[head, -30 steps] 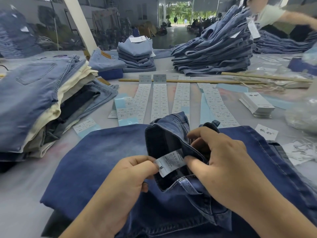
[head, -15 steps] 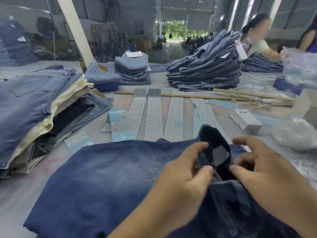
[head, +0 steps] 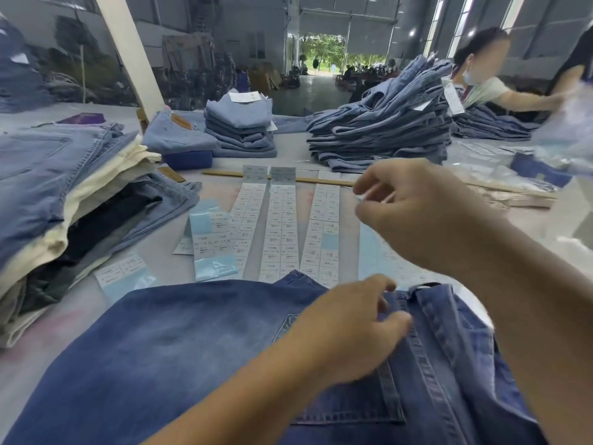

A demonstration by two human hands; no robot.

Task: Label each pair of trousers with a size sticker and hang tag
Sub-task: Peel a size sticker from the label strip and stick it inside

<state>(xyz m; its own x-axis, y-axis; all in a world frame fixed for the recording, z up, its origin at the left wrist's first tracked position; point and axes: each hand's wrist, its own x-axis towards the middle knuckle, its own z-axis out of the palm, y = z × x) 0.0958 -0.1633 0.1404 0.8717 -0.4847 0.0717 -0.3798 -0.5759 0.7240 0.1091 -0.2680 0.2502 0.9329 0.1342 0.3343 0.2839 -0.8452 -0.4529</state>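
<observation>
- Warehouse hall behind; grey table (head: 321, 146) carries denim stacks and sticker sheets.
- Dark blue trousers (head: 179, 342) lie flat at the near edge, back pocket up, waistband to the right.
- Left hand (head: 349, 329) rests on the pocket area, fingers loosely bent, gripping nothing.
- Right hand (head: 414, 213) hangs above the sticker strips (head: 282, 226), thumb and forefinger close together; whether they pinch anything, cannot tell.
- Judgement: step is fetching a size sticker. To do well: confirm the printed size first, peel one sticker from a corner, keep my left hand flattening the denim so it lands smooth.
- Counts: three long strips side by side, a fourth partly hidden under my right hand; two short pieces to their left; one small scrap (head: 125, 271) nearer the mixed pile (head: 64, 194); two blue stacks further back.
</observation>
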